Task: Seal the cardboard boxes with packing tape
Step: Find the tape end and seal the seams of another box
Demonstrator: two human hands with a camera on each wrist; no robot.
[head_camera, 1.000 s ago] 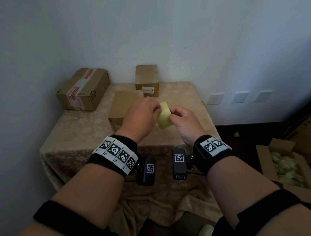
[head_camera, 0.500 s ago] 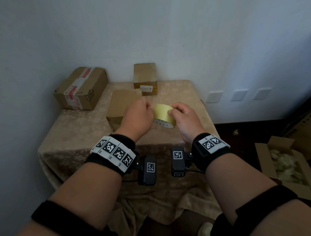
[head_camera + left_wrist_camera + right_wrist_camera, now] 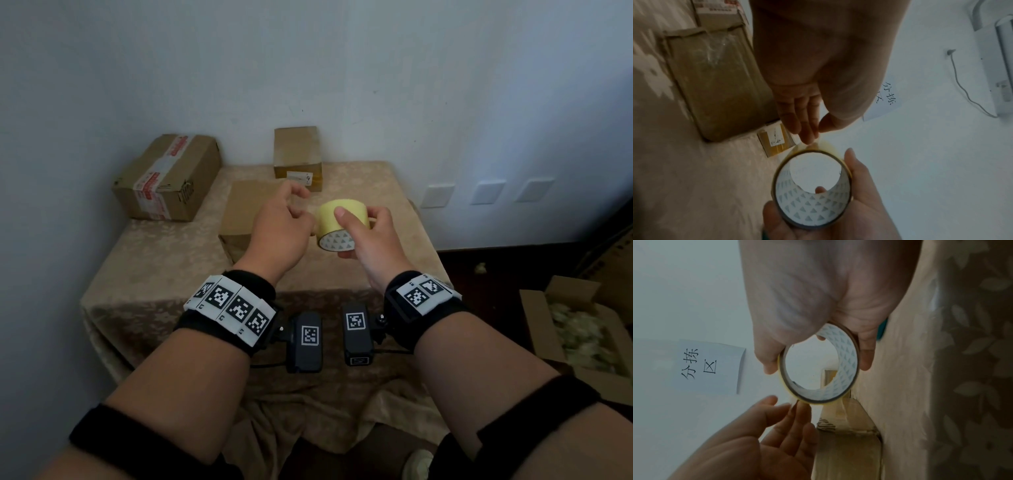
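My right hand [image 3: 349,234] grips a yellow tape roll [image 3: 330,214] above the table, thumb on top, fingers underneath, one fingertip inside the patterned core [image 3: 812,206]. My left hand [image 3: 303,205] is just left of it with fingers straight; its fingertips [image 3: 797,404] touch the roll's [image 3: 846,353] outer rim. A plain cardboard box [image 3: 245,205] lies under the left hand, its top closed [image 3: 715,81]. A smaller box [image 3: 297,152] with a label stands at the back by the wall. A bigger box [image 3: 168,174] with red-and-white tape sits at the back left.
A beige patterned cloth [image 3: 154,260] covers the table, which stands in a wall corner. On the floor at the right is an open carton [image 3: 534,308] with pale filling. A paper note [image 3: 709,366] hangs on the wall, and wall plates [image 3: 438,195] are at the right.
The roll has turned so its core opening faces me. My left hand has released its pinch and straightened its fingers; the right hand alone holds the roll.
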